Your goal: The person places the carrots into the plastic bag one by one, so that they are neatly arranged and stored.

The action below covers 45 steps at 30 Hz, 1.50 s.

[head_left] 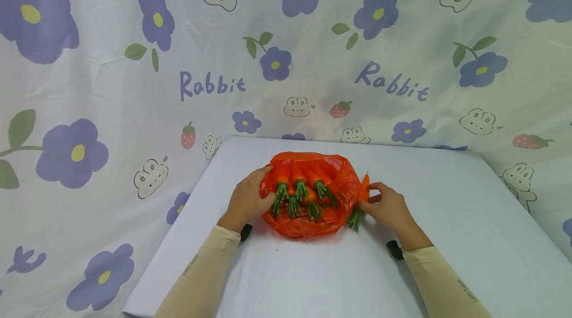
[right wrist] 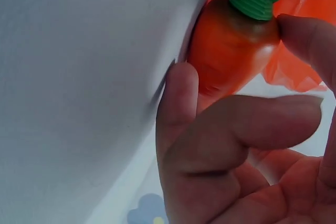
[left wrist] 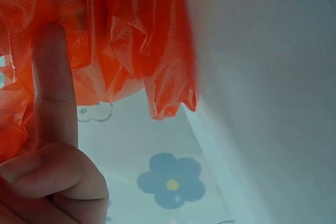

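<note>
An orange-red plastic bag (head_left: 308, 228) lies spread on the table with its mouth facing the person. Several orange toy carrots (head_left: 298, 174) with green tops sit in it, tops toward the person. At the bag's left edge, my left hand (head_left: 250, 196) holds the plastic; one straight finger (left wrist: 52, 87) lies against the film in the left wrist view. To the right of the bag, my right hand (head_left: 386, 209) pinches a single toy carrot (right wrist: 231, 45) between thumb and a finger near its green top. That carrot stands outside the bag, close beside its right edge.
The table (head_left: 447, 199) has a white cover. Behind it and at the sides hangs a pale cloth (head_left: 321, 60) printed with purple flowers, rabbits and strawberries. Small dark pieces (head_left: 395, 249) show at both wrists.
</note>
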{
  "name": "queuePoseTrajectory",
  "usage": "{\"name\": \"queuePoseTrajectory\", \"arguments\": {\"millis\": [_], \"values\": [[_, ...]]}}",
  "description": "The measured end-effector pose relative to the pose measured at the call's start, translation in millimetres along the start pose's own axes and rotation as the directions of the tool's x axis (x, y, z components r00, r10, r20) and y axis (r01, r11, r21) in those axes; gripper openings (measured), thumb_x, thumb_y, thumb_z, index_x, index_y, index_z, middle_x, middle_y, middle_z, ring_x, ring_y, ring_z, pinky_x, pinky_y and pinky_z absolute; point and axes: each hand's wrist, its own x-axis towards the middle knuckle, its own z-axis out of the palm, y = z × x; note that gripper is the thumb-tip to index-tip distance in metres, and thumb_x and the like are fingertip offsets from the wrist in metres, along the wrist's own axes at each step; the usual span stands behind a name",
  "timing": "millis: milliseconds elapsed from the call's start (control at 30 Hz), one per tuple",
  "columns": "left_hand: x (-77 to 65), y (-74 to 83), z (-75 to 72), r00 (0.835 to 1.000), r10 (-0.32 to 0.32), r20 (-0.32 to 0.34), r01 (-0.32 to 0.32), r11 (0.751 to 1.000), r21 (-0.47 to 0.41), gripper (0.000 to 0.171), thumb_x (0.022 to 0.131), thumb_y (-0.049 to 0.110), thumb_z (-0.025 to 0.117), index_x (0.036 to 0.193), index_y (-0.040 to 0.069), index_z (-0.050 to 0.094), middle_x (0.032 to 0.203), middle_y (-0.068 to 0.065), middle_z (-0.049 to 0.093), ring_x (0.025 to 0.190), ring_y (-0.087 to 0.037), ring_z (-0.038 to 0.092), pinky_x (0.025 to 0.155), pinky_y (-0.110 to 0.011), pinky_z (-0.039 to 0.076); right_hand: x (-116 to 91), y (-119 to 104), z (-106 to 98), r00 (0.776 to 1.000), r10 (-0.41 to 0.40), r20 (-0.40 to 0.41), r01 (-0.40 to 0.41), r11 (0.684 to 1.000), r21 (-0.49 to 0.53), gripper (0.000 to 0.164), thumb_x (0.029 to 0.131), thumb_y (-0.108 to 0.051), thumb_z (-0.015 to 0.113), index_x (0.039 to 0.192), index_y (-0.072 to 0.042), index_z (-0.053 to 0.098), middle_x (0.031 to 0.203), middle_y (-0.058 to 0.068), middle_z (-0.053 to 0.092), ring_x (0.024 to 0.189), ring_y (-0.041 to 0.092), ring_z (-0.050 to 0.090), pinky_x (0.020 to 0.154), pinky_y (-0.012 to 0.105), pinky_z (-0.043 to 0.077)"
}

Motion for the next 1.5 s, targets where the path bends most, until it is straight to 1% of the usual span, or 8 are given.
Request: {"name": "queuePoseTrajectory", "arguments": {"millis": [233, 467, 600, 767, 1100, 1200, 1367, 1500], "values": [[-0.8, 0.2, -0.4, 1.000, 0.000, -0.002, 0.000, 1.000, -0.005, 0.067, 0.085, 0.024, 0.070, 0.150, 0.013, 0.057, 0.140, -0.007, 0.065, 0.121, -0.029, 0.066, 0.102, -0.052, 0.055, -5.1, -3.3, -5.8, 1.000, -0.007, -0.001, 0.007, 1.000, -0.010, 0.073, 0.088, -0.045, 0.080, 0.145, -0.007, 0.054, 0.110, 0.016, 0.073, 0.086, 0.027, 0.068, 0.070, 0.039, 0.057], [-1.3, 0.0, 0.2, 1.000, 0.005, -0.004, -0.005, 1.000, -0.011, 0.066, 0.085, 0.023, 0.070, 0.150, 0.013, 0.057, 0.138, -0.006, 0.066, 0.119, -0.028, 0.066, 0.101, -0.052, 0.055, -7.4, -3.9, -12.4, 0.999, 0.018, 0.027, -0.018, 1.000, -0.023, 0.073, 0.088, -0.043, 0.079, 0.148, -0.010, 0.055, 0.115, 0.019, 0.071, 0.092, 0.029, 0.067, 0.072, 0.040, 0.057], [-1.1, -0.1, 0.8, 1.000, 0.006, -0.009, -0.006, 1.000, -0.014, 0.066, 0.085, 0.023, 0.071, 0.149, 0.014, 0.058, 0.138, -0.006, 0.066, 0.118, -0.028, 0.066, 0.101, -0.052, 0.055, -7.6, -3.7, -12.2, 0.999, 0.013, 0.044, -0.012, 1.000, -0.022, 0.071, 0.087, -0.037, 0.078, 0.150, -0.013, 0.056, 0.114, 0.017, 0.070, 0.090, 0.029, 0.065, 0.071, 0.039, 0.056], [-0.4, -0.6, 1.7, 1.000, 0.001, -0.002, -0.001, 1.000, -0.007, 0.067, 0.085, 0.024, 0.070, 0.150, 0.014, 0.057, 0.138, -0.006, 0.066, 0.119, -0.027, 0.066, 0.102, -0.051, 0.055, -8.5, -4.4, -10.4, 0.995, 0.013, 0.094, -0.010, 1.000, -0.029, 0.067, 0.086, -0.031, 0.076, 0.149, -0.015, 0.058, 0.112, 0.014, 0.067, 0.089, 0.027, 0.062, 0.070, 0.037, 0.054], [-1.0, 0.0, 1.7, 1.000, -0.007, 0.011, 0.007, 1.000, -0.004, 0.068, 0.085, 0.024, 0.071, 0.151, 0.014, 0.057, 0.139, -0.006, 0.065, 0.120, -0.028, 0.066, 0.103, -0.051, 0.054, -6.0, 0.4, -12.2, 0.992, 0.007, 0.122, -0.001, 0.999, -0.045, 0.064, 0.087, -0.030, 0.077, 0.148, -0.016, 0.060, 0.120, 0.016, 0.067, 0.094, 0.029, 0.064, 0.073, 0.039, 0.057], [-1.8, -1.1, 2.8, 1.000, -0.001, 0.008, 0.001, 1.000, -0.002, 0.068, 0.085, 0.024, 0.071, 0.151, 0.015, 0.057, 0.140, -0.006, 0.065, 0.121, -0.028, 0.065, 0.103, -0.051, 0.054, -5.3, 3.9, -14.3, 0.992, 0.005, 0.126, -0.004, 1.000, -0.011, 0.061, 0.090, -0.030, 0.073, 0.148, -0.017, 0.059, 0.123, 0.019, 0.067, 0.093, 0.029, 0.065, 0.072, 0.038, 0.057], [-2.4, -2.4, 3.7, 1.000, 0.010, -0.008, -0.010, 1.000, -0.011, 0.067, 0.085, 0.022, 0.069, 0.151, 0.014, 0.057, 0.139, -0.006, 0.065, 0.121, -0.029, 0.066, 0.103, -0.053, 0.054, -4.5, 6.6, -18.9, 0.989, 0.018, 0.147, -0.034, 0.994, 0.107, 0.061, 0.095, -0.031, 0.069, 0.153, -0.017, 0.054, 0.129, 0.022, 0.064, 0.090, 0.026, 0.066, 0.068, 0.036, 0.058], [-1.4, -3.2, 3.8, 1.000, 0.016, -0.012, -0.016, 1.000, -0.014, 0.066, 0.086, 0.021, 0.068, 0.150, 0.014, 0.057, 0.139, -0.006, 0.065, 0.121, -0.029, 0.066, 0.103, -0.053, 0.054, -4.5, 7.5, -24.3, 0.983, 0.021, 0.181, -0.066, 0.967, 0.246, 0.062, 0.095, -0.027, 0.068, 0.155, -0.019, 0.053, 0.114, 0.016, 0.068, 0.075, 0.021, 0.061, 0.060, 0.031, 0.053]]}}
